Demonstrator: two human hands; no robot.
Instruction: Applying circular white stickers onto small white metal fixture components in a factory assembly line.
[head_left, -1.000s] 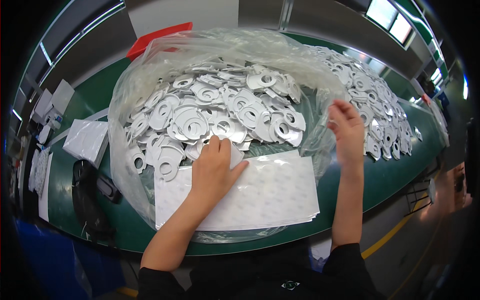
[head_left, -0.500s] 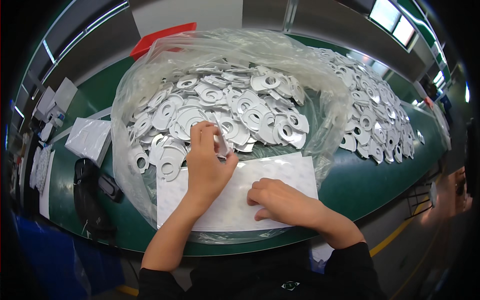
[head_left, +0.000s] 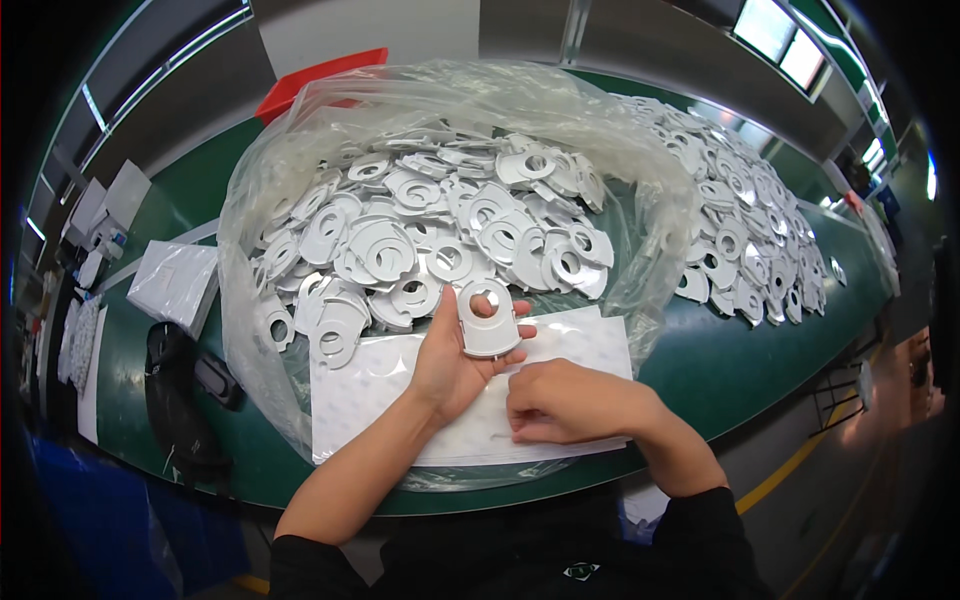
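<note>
L hand: your left hand is half open, fingertips pinching one white plate w/ a round hole, held up just above the white sheet at the bench's near edge.
R hand: your right hand is curled, fingertips pressed on the sheet; can't tell if it's got anything.
Risk 1: light pinch, so the plate could drop back into the bag pile and get lost among lookalikes.
Risk 2: the sheet sits on loose clear bag film; pushing may skid it off the near edge.

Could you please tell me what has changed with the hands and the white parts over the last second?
The left hand has picked one white part from the heap and holds it up. The right hand came back from the right-hand pile onto the white sheet. The clear bag and piles stayed put.
</note>
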